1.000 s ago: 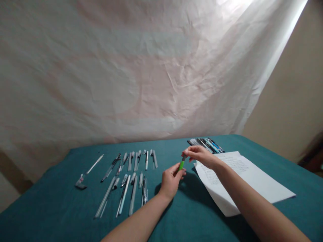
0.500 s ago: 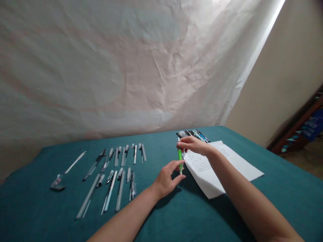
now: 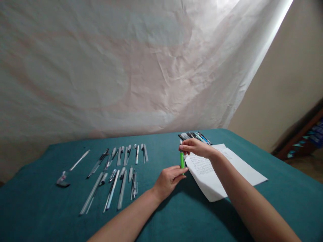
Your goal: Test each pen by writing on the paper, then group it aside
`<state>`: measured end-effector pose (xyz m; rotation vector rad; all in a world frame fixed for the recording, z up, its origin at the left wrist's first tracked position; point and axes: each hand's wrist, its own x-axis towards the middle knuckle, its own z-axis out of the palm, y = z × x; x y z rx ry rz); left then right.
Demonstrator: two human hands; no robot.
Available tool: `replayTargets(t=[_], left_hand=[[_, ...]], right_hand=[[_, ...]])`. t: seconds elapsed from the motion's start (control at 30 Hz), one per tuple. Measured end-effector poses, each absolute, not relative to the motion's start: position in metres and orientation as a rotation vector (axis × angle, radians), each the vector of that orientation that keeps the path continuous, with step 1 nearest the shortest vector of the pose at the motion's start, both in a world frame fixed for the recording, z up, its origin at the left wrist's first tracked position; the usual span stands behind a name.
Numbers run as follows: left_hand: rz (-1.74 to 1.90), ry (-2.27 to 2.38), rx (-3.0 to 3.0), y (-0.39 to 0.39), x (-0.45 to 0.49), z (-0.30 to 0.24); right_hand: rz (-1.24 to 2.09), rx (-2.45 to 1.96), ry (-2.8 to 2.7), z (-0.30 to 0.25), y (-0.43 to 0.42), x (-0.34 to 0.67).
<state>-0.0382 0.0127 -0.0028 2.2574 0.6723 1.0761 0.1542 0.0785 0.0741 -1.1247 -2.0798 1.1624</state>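
Observation:
A bright green pen (image 3: 182, 160) with a whitish top end stands upright between my two hands, just left of the printed paper sheets (image 3: 242, 168). The fingers of my right hand (image 3: 196, 147) pinch it near the top. Lower down, my left hand (image 3: 165, 183) is closed around its bottom end, thumb and fingers pressed together. The fingers cover parts of the pen. To the left, several clear pen bodies, caps and refills (image 3: 121, 190) lie in two rough rows on the cloth.
A row of assembled pens (image 3: 194, 135) lies behind my right hand. Farther left are a white pen-like stick (image 3: 80, 159) and a small crumpled clear-and-dark item (image 3: 62, 180). A green cloth (image 3: 161, 222) covers the table, and a pale sheet (image 3: 141, 67) hangs behind it.
My left thumb and fingers, apart around the pen's lower end before, have closed on it. My right hand keeps its pinch at the top. The view has shifted slightly.

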Motion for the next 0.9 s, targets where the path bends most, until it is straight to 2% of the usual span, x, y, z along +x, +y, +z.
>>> replayTargets(t=[0.4,0.53,0.73,0.9], left_hand=[[1.116,0.701,2.200,0.011,-0.037,0.002],[1.178,0.810,2.117,0.013,-0.039,0.004],[1.177,0.821,2.125,0.016,-0.039,0.003],[1.009,0.709,2.158,0.012,-0.037,0.003]], right_hand=[[1.097,-1.101,-2.053,0.067,0.081,0.143],[0.775,-1.105,-2.033,0.068,0.078,0.136],[0.283,-1.162,-2.497,0.068,0.063,0.127],[0.103,-1.282,-2.341,0.059,0.066,0.148]])
